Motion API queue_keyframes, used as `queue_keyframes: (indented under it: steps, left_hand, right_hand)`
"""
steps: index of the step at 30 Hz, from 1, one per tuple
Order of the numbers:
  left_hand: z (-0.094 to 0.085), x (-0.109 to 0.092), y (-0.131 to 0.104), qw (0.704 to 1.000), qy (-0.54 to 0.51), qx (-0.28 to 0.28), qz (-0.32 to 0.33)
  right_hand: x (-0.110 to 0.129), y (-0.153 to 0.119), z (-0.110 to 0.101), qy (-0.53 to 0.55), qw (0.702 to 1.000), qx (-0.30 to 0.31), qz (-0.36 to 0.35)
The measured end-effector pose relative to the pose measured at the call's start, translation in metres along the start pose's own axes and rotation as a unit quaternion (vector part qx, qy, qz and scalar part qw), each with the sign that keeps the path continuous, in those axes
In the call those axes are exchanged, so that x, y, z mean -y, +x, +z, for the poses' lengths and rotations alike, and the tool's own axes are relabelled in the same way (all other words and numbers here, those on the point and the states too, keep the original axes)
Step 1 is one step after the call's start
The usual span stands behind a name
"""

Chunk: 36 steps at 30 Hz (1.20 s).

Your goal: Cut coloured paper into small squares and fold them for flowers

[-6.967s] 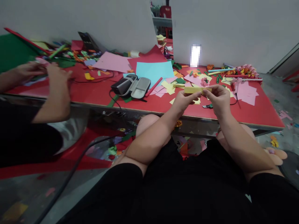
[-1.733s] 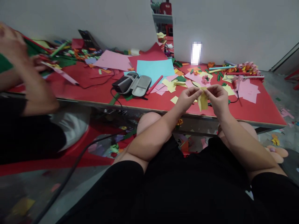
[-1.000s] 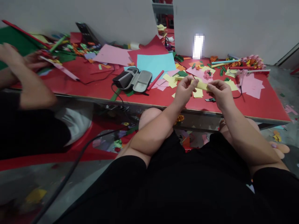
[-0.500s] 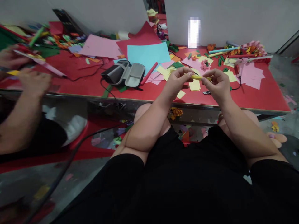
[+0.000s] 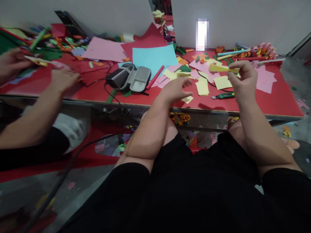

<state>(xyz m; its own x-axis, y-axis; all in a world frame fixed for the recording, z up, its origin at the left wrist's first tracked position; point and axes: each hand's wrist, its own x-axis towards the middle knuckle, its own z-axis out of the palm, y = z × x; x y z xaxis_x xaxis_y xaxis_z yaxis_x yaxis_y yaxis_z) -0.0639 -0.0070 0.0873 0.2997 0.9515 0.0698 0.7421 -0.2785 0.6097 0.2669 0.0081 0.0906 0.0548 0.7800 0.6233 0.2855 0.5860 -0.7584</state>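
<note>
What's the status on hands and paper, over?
Right hand pinches yellow paper. Left hand open, nothing visible in it. Cutter on table nearby, blade out.

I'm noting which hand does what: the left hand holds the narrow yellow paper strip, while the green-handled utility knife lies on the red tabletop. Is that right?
Not quite: the right hand, not the left hand, holds the narrow yellow paper strip, as the head view shows. The green-handled utility knife does lie on the red tabletop.

Paper strip (image 5: 218, 69) right of case (image 5: 139, 84)
</note>
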Motion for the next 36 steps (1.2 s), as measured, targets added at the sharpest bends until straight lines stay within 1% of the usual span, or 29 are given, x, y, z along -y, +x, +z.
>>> queue_keyframes:
  steps: [1, 2, 3, 4, 6, 8, 10, 12, 15, 18, 20, 25, 27, 28, 30, 32, 33, 34, 36]
  left_hand:
    - [0.002, 0.002, -0.004, 0.995, 0.084, 0.037, -0.048]
    - [0.006, 0.003, -0.008, 0.981, 0.156, 0.074, -0.085]
    - [0.011, 0.001, -0.013, 0.967, 0.205, 0.105, -0.104]
    - [0.018, -0.003, -0.018, 0.960, 0.228, 0.130, -0.100]
    - [0.031, -0.011, -0.027, 0.958, 0.231, 0.158, -0.063]
    - [0.042, -0.018, -0.030, 0.961, 0.220, 0.167, -0.031]
    - [0.047, -0.020, -0.028, 0.963, 0.203, 0.176, -0.015]
    - [0.047, -0.018, -0.023, 0.964, 0.188, 0.186, -0.011]
    - [0.046, -0.012, -0.012, 0.965, 0.181, 0.188, 0.000]
    - [0.048, -0.010, -0.003, 0.968, 0.178, 0.176, 0.020]
    - [0.051, -0.011, 0.001, 0.971, 0.174, 0.160, 0.025]
    - [0.056, -0.016, 0.007, 0.977, 0.173, 0.126, 0.004]
    - [0.056, -0.016, 0.009, 0.977, 0.175, 0.125, 0.003]
    - [0.056, -0.016, 0.009, 0.977, 0.175, 0.126, 0.001]
    - [0.057, -0.016, 0.011, 0.976, 0.177, 0.127, -0.005]
    - [0.059, -0.015, 0.013, 0.974, 0.185, 0.127, -0.013]
    - [0.060, -0.015, 0.014, 0.974, 0.189, 0.126, -0.016]
    - [0.061, -0.014, 0.015, 0.973, 0.192, 0.126, -0.017]
    - [0.063, -0.012, 0.017, 0.972, 0.195, 0.126, -0.026]
  right_hand:
    - [-0.005, 0.004, -0.006, 0.000, 1.000, -0.027, -0.012]
    - [-0.009, 0.008, -0.011, 0.005, 0.999, -0.051, -0.019]
    - [-0.012, 0.010, -0.014, 0.013, 0.997, -0.068, -0.018]
    - [-0.015, 0.010, -0.016, 0.025, 0.997, -0.075, -0.007]
    - [-0.017, 0.009, -0.016, 0.045, 0.997, -0.058, 0.028]
    - [-0.015, 0.005, -0.011, 0.054, 0.997, -0.029, 0.046]
    - [-0.011, 0.001, -0.006, 0.047, 0.998, -0.011, 0.037]
    - [-0.007, -0.002, -0.003, 0.034, 0.999, -0.006, 0.023]
    - [-0.007, -0.002, -0.003, 0.031, 0.999, -0.020, 0.012]
    - [-0.015, 0.005, -0.012, 0.049, 0.997, -0.049, 0.019]
    - [-0.022, 0.011, -0.023, 0.067, 0.993, -0.090, 0.032]
    - [-0.045, 0.025, -0.051, 0.119, 0.973, -0.189, 0.052]
    - [-0.051, 0.025, -0.055, 0.127, 0.970, -0.202, 0.056]
    - [-0.052, 0.023, -0.053, 0.117, 0.973, -0.188, 0.061]
    - [-0.049, 0.017, -0.044, 0.081, 0.986, -0.123, 0.075]
    - [-0.039, 0.006, -0.027, 0.052, 0.993, -0.061, 0.091]
    - [-0.033, 0.000, -0.017, 0.048, 0.993, -0.040, 0.103]
    - [-0.026, -0.007, -0.006, 0.050, 0.992, -0.020, 0.116]
    - [-0.014, -0.020, 0.012, 0.062, 0.988, 0.040, 0.134]
